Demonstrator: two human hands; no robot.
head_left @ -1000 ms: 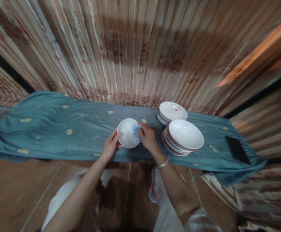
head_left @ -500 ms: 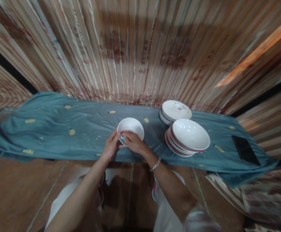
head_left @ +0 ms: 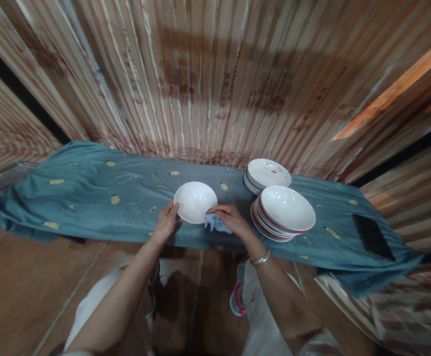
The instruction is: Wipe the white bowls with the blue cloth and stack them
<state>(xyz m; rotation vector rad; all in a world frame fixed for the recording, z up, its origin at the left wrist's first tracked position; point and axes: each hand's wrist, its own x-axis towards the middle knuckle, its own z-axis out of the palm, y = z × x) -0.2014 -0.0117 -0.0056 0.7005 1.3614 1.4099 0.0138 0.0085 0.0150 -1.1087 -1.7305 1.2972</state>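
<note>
A white bowl [head_left: 195, 200] is tilted slightly above the cloth-covered table, its shiny inside facing up toward me. My left hand [head_left: 166, 221] grips its left rim, thumb on the inside edge and fingers underneath. At the bowl's lower right rim, my right hand [head_left: 230, 217] is closed on a light blue cloth [head_left: 216, 224], part of which hangs below the fingers. To the right of that hand stands a stack of red-rimmed white bowls [head_left: 287, 207]. Behind it is a stack of white plates [head_left: 268, 173], the top one with a floral print.
A teal tablecloth [head_left: 89, 198] with yellow motifs covers the long, narrow table. A dark phone [head_left: 373, 236] lies near its right end, and a clear tray-like object [head_left: 7, 177] sits at the far left. Behind the table hangs a striped curtain [head_left: 208, 74].
My right hand has moved from inside the bowl to its right rim, bringing the blue cloth into view. The bowl has shifted slightly left, with my left hand still holding it.
</note>
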